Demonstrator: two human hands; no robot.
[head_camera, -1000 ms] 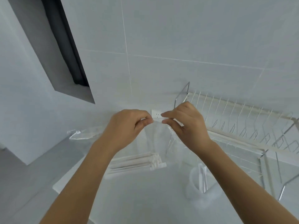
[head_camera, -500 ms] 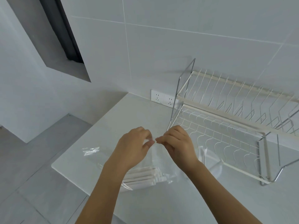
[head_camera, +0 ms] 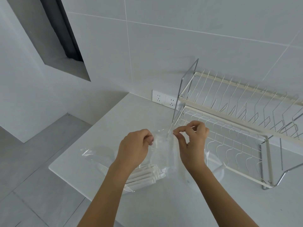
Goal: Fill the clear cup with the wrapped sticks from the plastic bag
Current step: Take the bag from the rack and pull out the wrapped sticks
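I hold a clear plastic bag [head_camera: 164, 151] by its upper edge above the white counter. My left hand [head_camera: 136, 147] pinches the left side of the edge and my right hand [head_camera: 192, 141] pinches the right side, a small gap between them. Several white wrapped sticks [head_camera: 144, 176] lie bundled in the bottom of the bag, resting on the counter below my left wrist. The clear cup [head_camera: 213, 167] stands to the right of my right wrist, partly hidden by my arm, with a stick or two inside.
A white wire dish rack [head_camera: 237, 122] with a chrome frame fills the counter to the right. A double wall socket [head_camera: 164, 99] sits on the tiled wall behind. The counter's front-left edge [head_camera: 65, 175] drops to a grey tiled floor.
My hands have lowered with the bag top and pulled slightly apart. My view has tilted down, bringing more of the counter and dish rack into sight.
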